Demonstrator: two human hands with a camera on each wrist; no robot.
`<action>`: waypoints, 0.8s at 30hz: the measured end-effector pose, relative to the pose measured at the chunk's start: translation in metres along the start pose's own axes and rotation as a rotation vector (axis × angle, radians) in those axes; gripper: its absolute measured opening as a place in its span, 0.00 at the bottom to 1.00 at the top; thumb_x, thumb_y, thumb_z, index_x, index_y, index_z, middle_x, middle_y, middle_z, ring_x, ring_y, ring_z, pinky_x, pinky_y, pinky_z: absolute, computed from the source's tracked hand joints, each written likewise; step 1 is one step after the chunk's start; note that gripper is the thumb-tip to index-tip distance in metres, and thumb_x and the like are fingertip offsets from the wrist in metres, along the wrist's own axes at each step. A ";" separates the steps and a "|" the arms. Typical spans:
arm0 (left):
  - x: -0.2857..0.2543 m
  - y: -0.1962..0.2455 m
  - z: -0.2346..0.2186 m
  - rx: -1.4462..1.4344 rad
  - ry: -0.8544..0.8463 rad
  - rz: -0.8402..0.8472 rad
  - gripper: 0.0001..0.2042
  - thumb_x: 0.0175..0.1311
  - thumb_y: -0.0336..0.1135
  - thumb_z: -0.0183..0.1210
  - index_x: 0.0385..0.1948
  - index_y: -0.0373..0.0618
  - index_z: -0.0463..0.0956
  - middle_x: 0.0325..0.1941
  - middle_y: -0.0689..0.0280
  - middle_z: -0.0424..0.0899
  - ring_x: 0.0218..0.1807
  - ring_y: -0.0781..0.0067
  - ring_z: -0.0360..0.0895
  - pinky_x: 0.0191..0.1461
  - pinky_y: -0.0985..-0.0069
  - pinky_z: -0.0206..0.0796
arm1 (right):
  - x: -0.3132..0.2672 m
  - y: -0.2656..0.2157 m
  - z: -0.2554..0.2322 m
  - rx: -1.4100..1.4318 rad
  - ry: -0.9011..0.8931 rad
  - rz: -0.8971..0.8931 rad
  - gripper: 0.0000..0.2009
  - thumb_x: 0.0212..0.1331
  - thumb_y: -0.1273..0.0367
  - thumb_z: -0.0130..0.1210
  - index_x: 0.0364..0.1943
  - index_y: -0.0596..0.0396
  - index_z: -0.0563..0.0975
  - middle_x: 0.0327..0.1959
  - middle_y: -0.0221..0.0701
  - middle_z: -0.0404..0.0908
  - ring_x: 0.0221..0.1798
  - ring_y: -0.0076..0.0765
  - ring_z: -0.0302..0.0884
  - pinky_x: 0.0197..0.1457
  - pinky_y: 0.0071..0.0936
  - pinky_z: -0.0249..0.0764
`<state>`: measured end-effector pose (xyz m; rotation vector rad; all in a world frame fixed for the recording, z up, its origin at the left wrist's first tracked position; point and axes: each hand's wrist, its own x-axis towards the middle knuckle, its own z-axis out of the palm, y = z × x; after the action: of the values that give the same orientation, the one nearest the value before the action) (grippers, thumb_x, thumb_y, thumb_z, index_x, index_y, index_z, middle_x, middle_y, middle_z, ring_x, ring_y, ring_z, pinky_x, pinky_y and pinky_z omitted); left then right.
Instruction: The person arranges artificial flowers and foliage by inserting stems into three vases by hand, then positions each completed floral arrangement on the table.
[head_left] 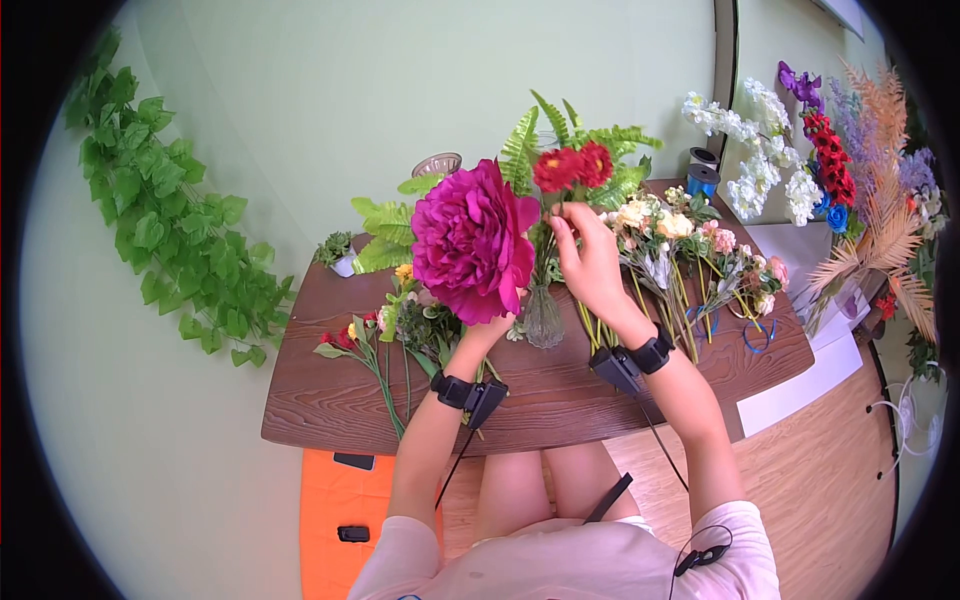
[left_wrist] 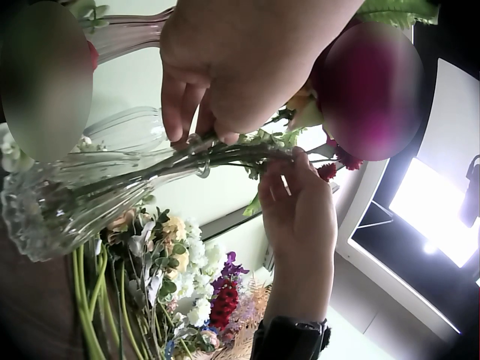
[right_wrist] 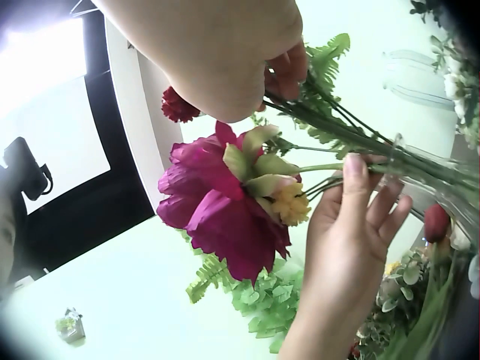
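A large magenta peony [head_left: 472,240] leans out to the left over a clear ribbed glass vase [head_left: 545,318], which holds several green stems. Behind the bloom in the head view, my left hand [right_wrist: 341,240] is mostly hidden; the right wrist view shows its thumb and fingers pinching flower stems at the vase mouth. My right hand [head_left: 592,262] pinches the stem of the small red flowers [head_left: 572,167] higher up, its fingertips just under the blooms. Fern leaves [head_left: 520,145] rise behind them, and a yellow flower [right_wrist: 291,204] sits below the peony.
Cream and pink flowers [head_left: 675,225] with long stems lie right of the vase on the dark wooden table [head_left: 530,405]. Red flowers [head_left: 345,338] with leafy stems lie left. A small potted plant [head_left: 337,252] and ribbon spools [head_left: 703,178] stand near the back edge.
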<state>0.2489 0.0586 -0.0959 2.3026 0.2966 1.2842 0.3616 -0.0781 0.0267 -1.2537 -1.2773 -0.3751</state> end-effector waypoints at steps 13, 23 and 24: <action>-0.017 -0.060 0.017 0.187 -0.059 0.087 0.09 0.62 0.34 0.54 0.39 0.39 0.71 0.28 0.71 0.72 0.27 0.84 0.70 0.28 0.86 0.64 | -0.043 0.020 0.011 0.042 0.125 0.068 0.04 0.54 0.75 0.53 0.32 0.62 0.73 0.27 0.38 0.73 0.29 0.40 0.71 0.34 0.31 0.66; -0.011 -0.044 0.009 0.329 0.023 0.213 0.11 0.63 0.26 0.47 0.47 0.40 0.64 0.44 0.65 0.73 0.35 0.78 0.71 0.36 0.79 0.66 | -0.049 0.024 0.011 -0.043 0.116 -0.004 0.06 0.54 0.74 0.55 0.33 0.63 0.75 0.27 0.37 0.74 0.26 0.33 0.72 0.31 0.26 0.68; -0.018 -0.067 0.017 0.084 -0.085 -0.023 0.12 0.63 0.26 0.47 0.47 0.39 0.64 0.45 0.64 0.73 0.35 0.78 0.71 0.36 0.79 0.66 | -0.050 0.025 0.013 -0.014 0.121 0.032 0.06 0.53 0.73 0.56 0.32 0.62 0.75 0.26 0.36 0.74 0.26 0.32 0.71 0.30 0.25 0.67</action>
<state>0.2565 0.1031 -0.1507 2.4094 0.3532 1.1795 0.3587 -0.0786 -0.0301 -1.2435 -1.1526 -0.4310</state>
